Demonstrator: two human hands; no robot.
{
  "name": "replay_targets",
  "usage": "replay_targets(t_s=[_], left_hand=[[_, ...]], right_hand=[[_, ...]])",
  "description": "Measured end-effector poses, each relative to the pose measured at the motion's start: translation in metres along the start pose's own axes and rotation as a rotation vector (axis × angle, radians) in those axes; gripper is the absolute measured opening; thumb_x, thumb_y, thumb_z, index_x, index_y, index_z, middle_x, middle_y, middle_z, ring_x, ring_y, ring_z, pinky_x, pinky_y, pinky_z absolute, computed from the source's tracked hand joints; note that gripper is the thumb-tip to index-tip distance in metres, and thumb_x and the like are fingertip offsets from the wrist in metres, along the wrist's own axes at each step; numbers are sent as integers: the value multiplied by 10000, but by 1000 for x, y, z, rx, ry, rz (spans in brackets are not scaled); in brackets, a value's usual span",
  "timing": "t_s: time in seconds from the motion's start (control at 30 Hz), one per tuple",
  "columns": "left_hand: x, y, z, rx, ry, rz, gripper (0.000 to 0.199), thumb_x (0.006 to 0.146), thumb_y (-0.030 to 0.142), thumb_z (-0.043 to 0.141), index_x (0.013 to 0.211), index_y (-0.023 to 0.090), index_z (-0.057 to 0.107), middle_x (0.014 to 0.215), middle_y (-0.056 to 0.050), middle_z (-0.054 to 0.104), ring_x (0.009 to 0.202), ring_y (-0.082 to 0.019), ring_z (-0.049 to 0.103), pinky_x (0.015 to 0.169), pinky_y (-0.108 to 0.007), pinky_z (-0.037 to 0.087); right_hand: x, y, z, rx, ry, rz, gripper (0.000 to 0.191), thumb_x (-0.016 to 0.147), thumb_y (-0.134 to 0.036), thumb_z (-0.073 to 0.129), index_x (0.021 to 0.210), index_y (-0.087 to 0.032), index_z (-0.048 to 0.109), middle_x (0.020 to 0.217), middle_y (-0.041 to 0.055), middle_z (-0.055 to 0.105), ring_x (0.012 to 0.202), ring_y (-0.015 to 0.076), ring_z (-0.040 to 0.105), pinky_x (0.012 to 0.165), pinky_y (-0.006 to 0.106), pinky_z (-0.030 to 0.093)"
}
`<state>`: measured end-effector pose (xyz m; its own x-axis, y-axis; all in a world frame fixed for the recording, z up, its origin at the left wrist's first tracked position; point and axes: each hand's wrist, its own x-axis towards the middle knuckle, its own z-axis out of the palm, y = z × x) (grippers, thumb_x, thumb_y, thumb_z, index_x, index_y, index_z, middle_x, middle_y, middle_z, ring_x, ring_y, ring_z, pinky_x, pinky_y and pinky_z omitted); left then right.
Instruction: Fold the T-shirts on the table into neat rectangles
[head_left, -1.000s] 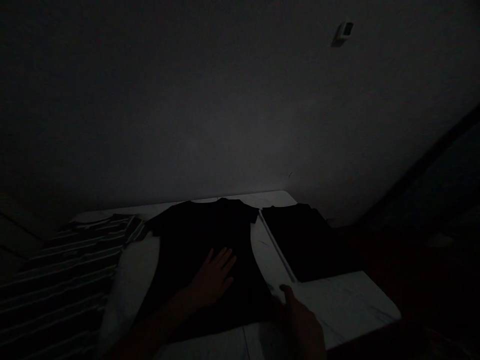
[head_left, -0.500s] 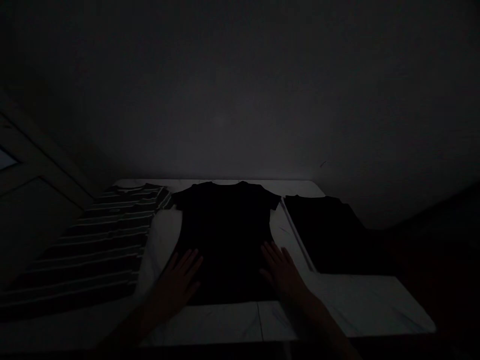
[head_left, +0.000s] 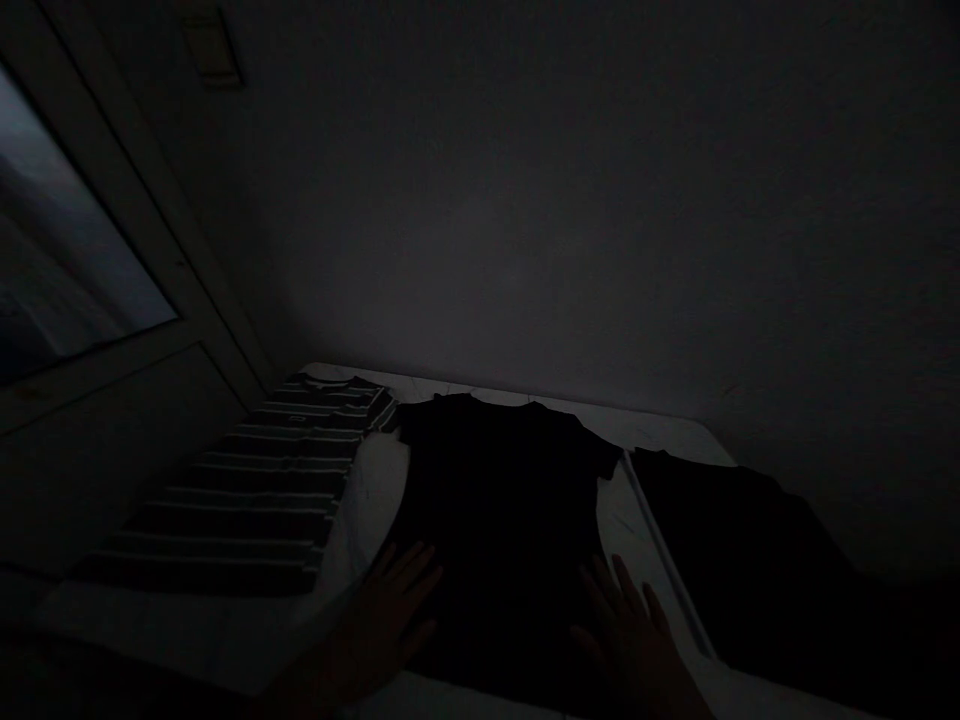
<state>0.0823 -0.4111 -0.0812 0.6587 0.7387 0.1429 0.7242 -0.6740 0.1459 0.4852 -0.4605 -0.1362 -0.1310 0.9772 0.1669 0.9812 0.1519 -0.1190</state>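
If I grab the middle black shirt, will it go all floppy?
Probably floppy: the middle black shirt lies spread flat, like soft cloth. It likely won't roll, having no round shape. Pushed, it might slide or wrinkle, since the table looks smooth.

There's bare worktop (head_left: 376,480) left and right of the black shirt (head_left: 510,510), but its sleeves (head_left: 600,452) and the wall (head_left: 510,230) crowd the far end.

Glazed door (head_left: 120,370), grey wall (head_left: 510,220), pale marbled table (head_left: 369,485)
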Motion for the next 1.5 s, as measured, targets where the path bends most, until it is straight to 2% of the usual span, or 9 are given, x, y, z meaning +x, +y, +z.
replay_targets(t_s=[0.1, 0.23, 0.37, 0.5, 0.7, 0.83, 1.0, 1.23, 1.5], left_hand=[[11, -16, -11, -67, 52, -289, 394, 1019, 318, 448, 1387, 257, 577, 1407, -76, 630, 1268, -231, 601, 1055, -380, 493], [31, -30, -35, -79, -39, -642, 337, 1035, 262, 377, 1059, 167, 699, 1102, -115, 728, 1043, -230, 686, 937, -356, 509], [37, -21, -41, -49, -168, -777, 303, 1027, 344, 440, 1025, 160, 681, 1055, -116, 724, 988, -252, 698, 836, -350, 495], [37, -12, -36, -98, -198, -837, 237, 1009, 293, 470, 1090, 181, 663, 1129, -104, 717, 1035, -247, 692, 837, -334, 476], [35, -14, -29, -273, -82, -846, 201, 997, 223, 453, 1029, 186, 648, 1065, -92, 725, 1002, -223, 686, 839, -313, 459], [28, -15, -20, -549, 101, -795, 198, 957, 185, 446, 1076, 200, 603, 998, -65, 734, 919, -203, 696, 802, -304, 482], [9, -19, -6, -843, 275, -780, 490, 810, 225, 571, 1299, 185, 560, 1250, -104, 703, 1118, -242, 672, 977, -358, 509], [-29, -6, 5, -822, 291, -922, 509, 828, 459, 550, 1252, 199, 661, 1354, -96, 673, 1272, -282, 604, 1122, -428, 451], [-60, -1, 13, -644, 192, -956, 544, 834, 399, 561, 1346, 227, 630, 1437, -66, 621, 1329, -254, 571, 1137, -371, 440]], right_hand=[[58, -18, -21, 92, -20, -71, 528, 975, -470, 476, 1449, -253, 560, 1513, 114, 527, 1436, 351, 425, 1132, 584, 393], [171, -90, -63, 294, -85, -281, 414, 1013, -286, 416, 1361, -220, 632, 1349, 110, 664, 1235, 232, 620, 1073, 404, 478], [280, -180, -82, 217, -208, -349, 305, 1001, -314, 522, 1227, -214, 701, 1246, 94, 718, 1173, 227, 653, 1015, 346, 489], [342, -242, -67, 106, -289, -269, 431, 880, -496, 700, 1134, -149, 735, 1195, 182, 724, 1139, 332, 675, 939, 405, 533], [358, -265, -29, 153, -351, -169, 265, 782, -225, 774, 1030, -131, 769, 1159, 230, 728, 1117, 370, 689, 906, 420, 547], [365, -252, -13, 301, -348, -45, 198, 834, -198, 699, 1011, -131, 759, 1138, 235, 732, 1110, 338, 697, 897, 391, 546], [373, -228, 2, 607, -359, 79, 108, 890, -212, 638, 900, -154, 729, 909, 130, 761, 881, 234, 734, 717, 270, 558], [364, -210, 9, 1008, -386, 110, 156, 884, -320, 692, 818, -180, 674, 673, 16, 674, 558, 109, 598, 502, 185, 481], [355, -217, 8, 1017, -388, 22, 109, 921, -231, 621, 946, -153, 693, 782, 33, 719, 579, 110, 627, 530, 196, 493]])
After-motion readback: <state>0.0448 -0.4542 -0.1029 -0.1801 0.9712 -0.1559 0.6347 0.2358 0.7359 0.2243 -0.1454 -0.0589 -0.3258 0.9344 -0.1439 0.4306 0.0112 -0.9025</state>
